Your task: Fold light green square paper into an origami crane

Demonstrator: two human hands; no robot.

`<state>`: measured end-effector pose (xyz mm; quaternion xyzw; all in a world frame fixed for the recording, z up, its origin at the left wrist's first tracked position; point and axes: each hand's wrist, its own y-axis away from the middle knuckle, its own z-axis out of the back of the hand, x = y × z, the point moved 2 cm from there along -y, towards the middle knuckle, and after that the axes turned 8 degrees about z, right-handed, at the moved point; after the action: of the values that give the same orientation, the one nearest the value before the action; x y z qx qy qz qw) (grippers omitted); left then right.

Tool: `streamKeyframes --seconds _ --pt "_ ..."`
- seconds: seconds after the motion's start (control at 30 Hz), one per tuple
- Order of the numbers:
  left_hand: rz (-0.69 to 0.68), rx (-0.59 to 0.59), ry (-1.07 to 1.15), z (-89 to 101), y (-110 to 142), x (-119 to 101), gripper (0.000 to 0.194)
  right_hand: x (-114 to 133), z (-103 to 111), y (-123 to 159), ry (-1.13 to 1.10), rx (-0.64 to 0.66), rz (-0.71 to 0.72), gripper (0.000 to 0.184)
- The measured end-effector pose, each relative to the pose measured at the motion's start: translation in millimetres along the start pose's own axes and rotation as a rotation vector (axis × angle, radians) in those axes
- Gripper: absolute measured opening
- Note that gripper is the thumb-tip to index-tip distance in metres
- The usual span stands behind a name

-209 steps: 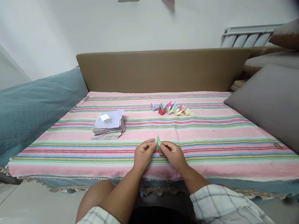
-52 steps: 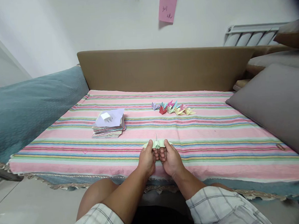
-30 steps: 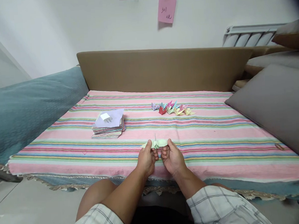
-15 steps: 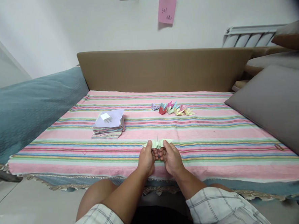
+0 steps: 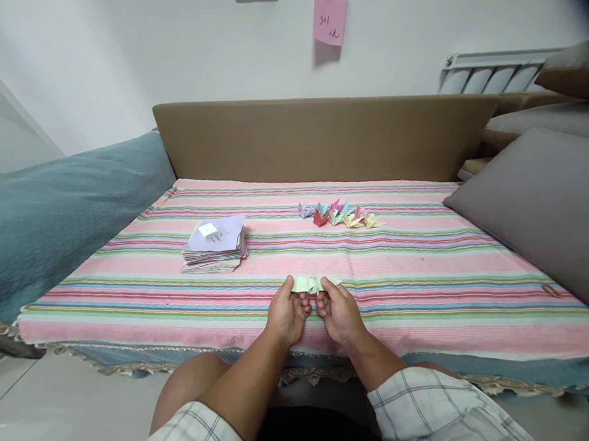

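A pale green folded paper crane [image 5: 304, 284] is held low over the striped cloth, its wings spread to both sides. My left hand [image 5: 286, 315] pinches the left wing's outer end, thumb on top and fingers curled beneath. The other wing is gripped near the crane's body by my right hand [image 5: 341, 313], and its tip sticks out past the thumb. Both hands' fingertips are partly hidden under the paper. Farther back lies a group of several finished paper cranes [image 5: 336, 216] in red, pink, blue, purple, green and yellow.
To the left, a stack of square paper [image 5: 214, 258] carries a white plug adapter [image 5: 209, 232]. A grey cushion [image 5: 533, 212] leans at the right, near a small brown object [image 5: 551, 290]. The striped cloth [image 5: 144, 289] covers the seat, with a brown backrest [image 5: 319, 139] behind.
My left thumb has slid left to the wing's end, baring more of that wing. The hands are slightly farther apart, and the crane's upright middle point no longer shows clearly.
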<state>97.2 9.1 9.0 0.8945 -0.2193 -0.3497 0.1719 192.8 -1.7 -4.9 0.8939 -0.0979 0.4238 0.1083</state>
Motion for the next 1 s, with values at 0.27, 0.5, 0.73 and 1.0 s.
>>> streamKeyframes --seconds 0.27,0.5,0.73,1.0 --pt "0.024 -0.026 0.120 4.4 -1 -7 0.036 0 2 -2 -0.007 -0.036 -0.016 0.037" --pt "0.020 -0.013 0.163 8.4 -6 -12 0.037 2 4 -4 -0.023 -0.022 0.025 0.033" --pt "-0.165 0.058 -0.014 10.0 -5 -8 0.047 5 5 -4 -0.048 -0.027 0.034 0.029" --pt "-0.208 -0.090 -0.155 10.4 -5 -5 0.044 6 3 0 -0.012 -0.004 0.022 0.030"
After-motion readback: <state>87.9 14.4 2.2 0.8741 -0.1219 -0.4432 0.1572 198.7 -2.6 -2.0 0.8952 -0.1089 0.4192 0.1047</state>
